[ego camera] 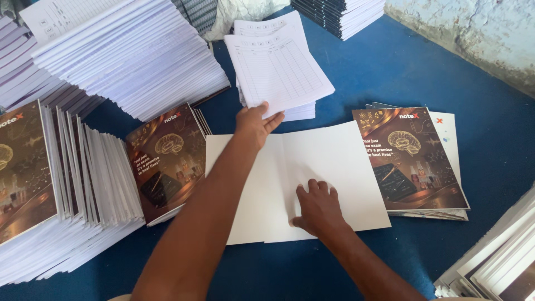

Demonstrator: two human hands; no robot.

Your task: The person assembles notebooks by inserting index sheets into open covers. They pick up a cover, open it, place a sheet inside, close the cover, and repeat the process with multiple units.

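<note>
left hand [255, 125]: stretched out to the stack of printed index sheets [277, 75] at the far middle of the blue surface [390, 72], fingers pinching the near edge of the top sheet, so it's gripping that one page.
right hand [317, 207]: lying flat and relaxed, palm down, pressing on the opened blank white cover [345, 167]. Holding nothing, just pinning it.
white cover: spread open in the middle of the surface, right in front of the person, plain side up.
step, my guess: grabbing an index page to lay onto the open cover.
next move, I'd say: needs a clean single-sheet lift and lining it up with the fold.
around it: brown printed covers [409, 159] to the right, more [167, 159] to the left, ruled page stacks [134, 56] at the far left corner.
</note>
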